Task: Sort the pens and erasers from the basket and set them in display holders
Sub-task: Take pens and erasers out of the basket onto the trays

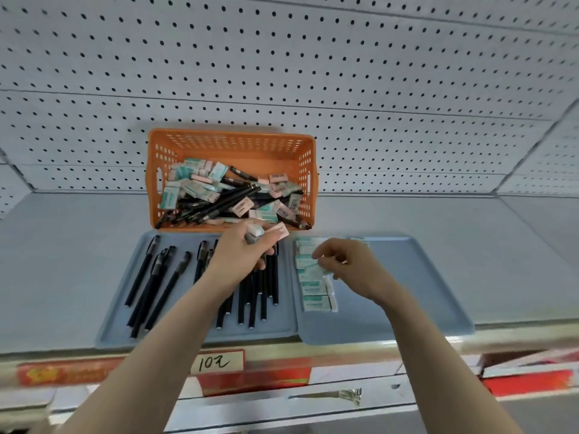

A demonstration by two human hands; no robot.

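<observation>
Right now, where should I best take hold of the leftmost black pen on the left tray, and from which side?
Pinch the leftmost pen at mid-barrel, probably from above and the left. It lies flat on the left tray; its left is bare, other pens crowd its right.

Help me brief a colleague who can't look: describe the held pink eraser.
Find the orange basket. Just before its front rim, the left hand holds two erasers. The pink eraser is the right one, sticking out beside a white eraser.
</observation>
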